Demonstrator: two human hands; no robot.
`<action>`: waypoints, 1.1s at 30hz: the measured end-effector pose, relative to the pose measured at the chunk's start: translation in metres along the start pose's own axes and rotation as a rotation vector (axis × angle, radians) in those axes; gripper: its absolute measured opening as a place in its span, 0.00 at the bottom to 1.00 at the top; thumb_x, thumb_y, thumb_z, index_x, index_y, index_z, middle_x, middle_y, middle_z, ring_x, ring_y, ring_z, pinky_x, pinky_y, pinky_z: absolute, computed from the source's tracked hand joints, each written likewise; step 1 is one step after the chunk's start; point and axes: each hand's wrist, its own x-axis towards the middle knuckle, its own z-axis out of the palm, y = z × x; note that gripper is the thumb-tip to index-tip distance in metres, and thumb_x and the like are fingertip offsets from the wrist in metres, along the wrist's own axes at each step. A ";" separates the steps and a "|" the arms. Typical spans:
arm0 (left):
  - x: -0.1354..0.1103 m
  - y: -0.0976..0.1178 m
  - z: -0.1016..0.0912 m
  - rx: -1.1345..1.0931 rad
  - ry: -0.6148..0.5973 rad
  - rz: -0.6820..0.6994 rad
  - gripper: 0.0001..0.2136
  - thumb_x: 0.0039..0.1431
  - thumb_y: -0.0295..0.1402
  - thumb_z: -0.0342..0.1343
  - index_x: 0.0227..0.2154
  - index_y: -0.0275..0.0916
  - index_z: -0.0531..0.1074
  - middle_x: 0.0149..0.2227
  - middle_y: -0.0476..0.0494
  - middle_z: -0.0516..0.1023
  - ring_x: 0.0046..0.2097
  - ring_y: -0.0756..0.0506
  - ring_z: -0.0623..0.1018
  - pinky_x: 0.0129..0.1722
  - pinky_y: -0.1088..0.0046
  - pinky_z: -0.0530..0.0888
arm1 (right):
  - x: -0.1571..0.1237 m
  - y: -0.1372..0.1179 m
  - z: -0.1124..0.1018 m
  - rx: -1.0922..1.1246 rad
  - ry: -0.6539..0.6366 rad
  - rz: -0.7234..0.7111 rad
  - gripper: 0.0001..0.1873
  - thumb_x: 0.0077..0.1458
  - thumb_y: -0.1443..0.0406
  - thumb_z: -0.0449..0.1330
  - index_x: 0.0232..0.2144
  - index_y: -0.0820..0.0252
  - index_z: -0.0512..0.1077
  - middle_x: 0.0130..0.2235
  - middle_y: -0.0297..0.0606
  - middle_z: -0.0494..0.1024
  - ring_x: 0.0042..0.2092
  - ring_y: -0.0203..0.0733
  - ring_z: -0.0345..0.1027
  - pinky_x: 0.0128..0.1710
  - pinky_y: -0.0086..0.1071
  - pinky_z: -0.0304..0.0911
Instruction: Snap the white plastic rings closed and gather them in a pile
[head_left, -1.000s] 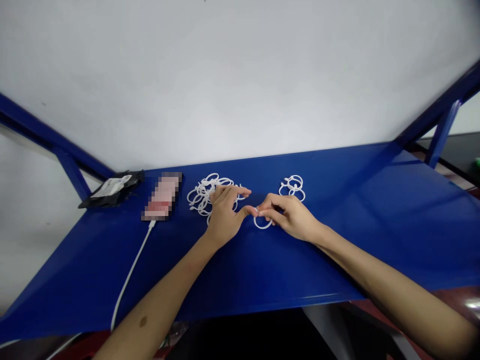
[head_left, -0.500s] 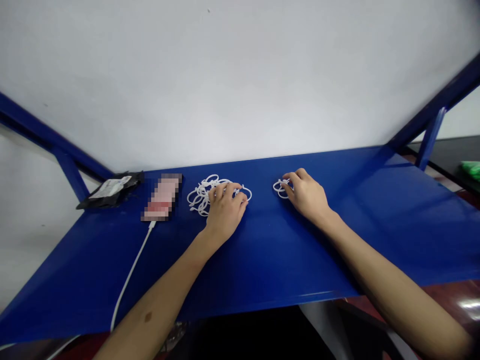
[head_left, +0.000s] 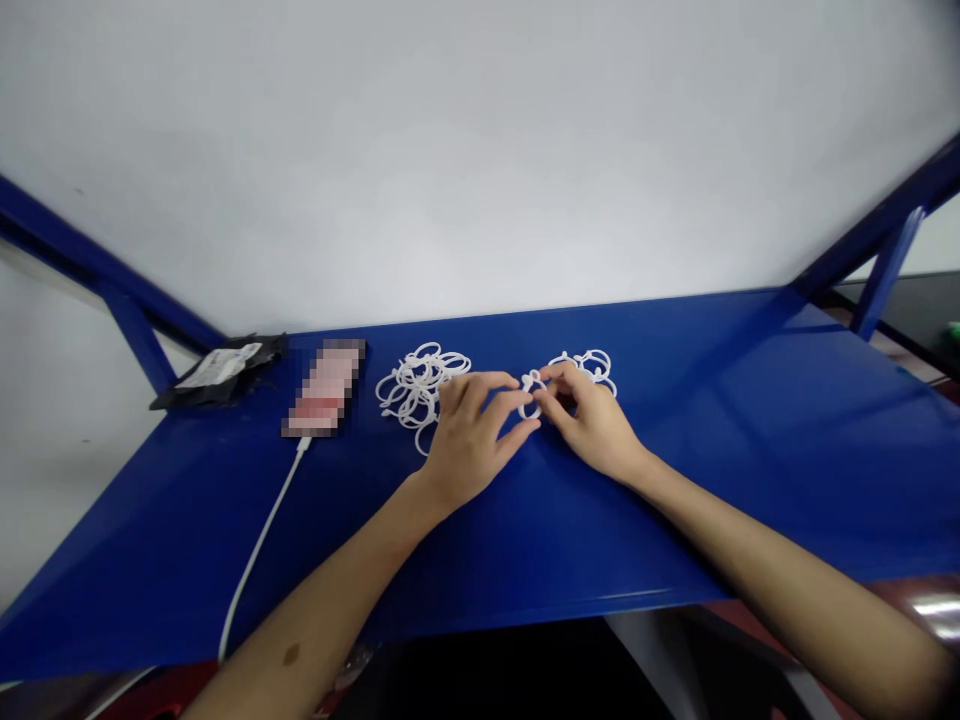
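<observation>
My left hand (head_left: 476, 430) reaches to the right with its fingers and thumb spread. Their tips are around the left side of a white plastic ring (head_left: 523, 409) with a small knob. My right hand (head_left: 589, 412) pinches that same ring between thumb and index finger. Beside and partly under my left hand lies a tangled pile of similar white rings (head_left: 420, 375). Several more rings (head_left: 598, 360) lie just behind my right hand, partly hidden by it.
A phone (head_left: 328, 385), its screen blurred out, lies at the left with a white cable (head_left: 262, 535) plugged in. Farther left is a black plastic bag with a label (head_left: 217, 370). The blue table (head_left: 540, 540) meets a pale wall, with blue braces at both sides.
My left hand has moved right, away from the pile, and my right hand has come left to meet it. A single ring is now between them, and the rings behind my right hand show more.
</observation>
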 end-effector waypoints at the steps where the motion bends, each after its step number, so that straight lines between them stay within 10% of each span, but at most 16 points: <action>1: 0.001 -0.001 -0.001 -0.036 0.022 -0.047 0.08 0.64 0.36 0.59 0.44 0.43 0.71 0.46 0.43 0.75 0.49 0.42 0.72 0.51 0.60 0.67 | 0.000 -0.001 -0.001 -0.001 -0.006 -0.006 0.08 0.66 0.61 0.53 0.43 0.57 0.68 0.28 0.31 0.75 0.28 0.37 0.68 0.30 0.31 0.62; 15: 0.006 -0.011 -0.002 -0.230 -0.101 -0.300 0.13 0.61 0.47 0.59 0.36 0.43 0.74 0.39 0.47 0.78 0.46 0.43 0.72 0.50 0.61 0.69 | -0.005 -0.001 -0.001 -0.204 -0.133 -0.291 0.17 0.70 0.63 0.48 0.47 0.61 0.76 0.34 0.40 0.76 0.34 0.39 0.70 0.34 0.32 0.64; 33: 0.007 -0.005 -0.007 -0.306 -0.156 -0.388 0.04 0.58 0.32 0.64 0.34 0.44 0.75 0.36 0.50 0.79 0.45 0.43 0.73 0.49 0.60 0.69 | -0.008 0.002 -0.001 -0.425 -0.165 -0.414 0.19 0.71 0.66 0.45 0.48 0.64 0.75 0.33 0.41 0.73 0.32 0.40 0.64 0.31 0.33 0.59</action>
